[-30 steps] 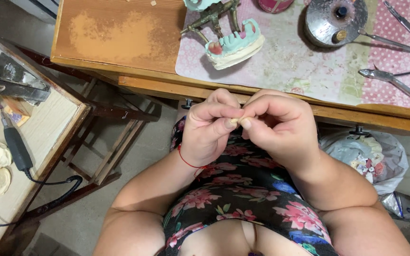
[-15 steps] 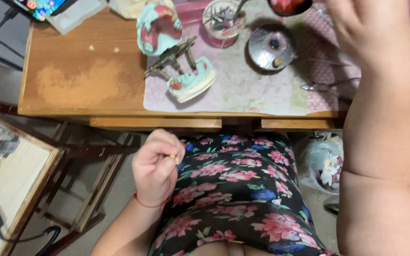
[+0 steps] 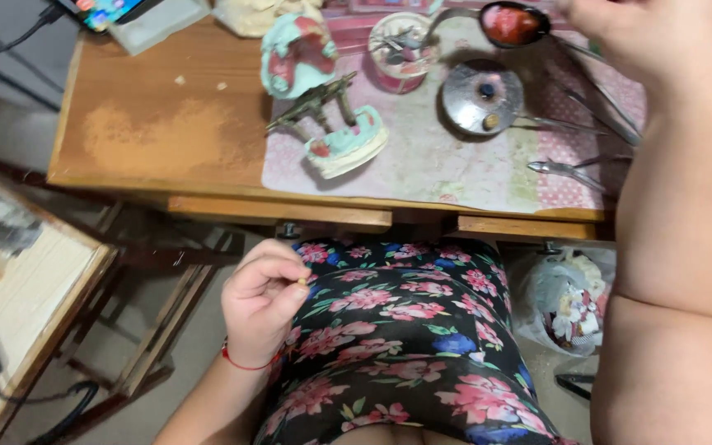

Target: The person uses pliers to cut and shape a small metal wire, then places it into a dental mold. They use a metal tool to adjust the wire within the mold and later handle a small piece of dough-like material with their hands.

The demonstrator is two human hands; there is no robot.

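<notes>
Fingers [image 3: 278,272] of the left hand [image 3: 261,309] are curled in, thumb & forefinger pinching a tiny cream-coloured artificial tooth [image 3: 302,282], held low in front of the floral dress, well below the desk edge. Right hand [image 3: 648,37] is stretched up over the far side of the worn wooden desk [image 3: 150,132], by the long metal spoon holding red wax [image 3: 511,23]. Its fingers run out of frame at the top, so can't tell if they grip the handle or are loose.

On the pink patterned mat [image 3: 422,161]: a metal dental articulator with teal plaster casts & pink wax rims [image 3: 327,107], a small round pot stuffed w/ tools [image 3: 401,48], a round shiny metal dish [image 3: 482,97], slim steel hand instruments [image 3: 587,107] and pliers [image 3: 566,169] to the right.

Step in hand, as I judge it: setting teeth into the wax rim. Tooth is picked & waiting while the other hand goes for wax.

Next move prob. calls for a steady carry of the spoon w/o spilling, then bringing the tooth up to the articulator. Pinch must stay firm, as it's small & easy to drop into the lap.
</notes>
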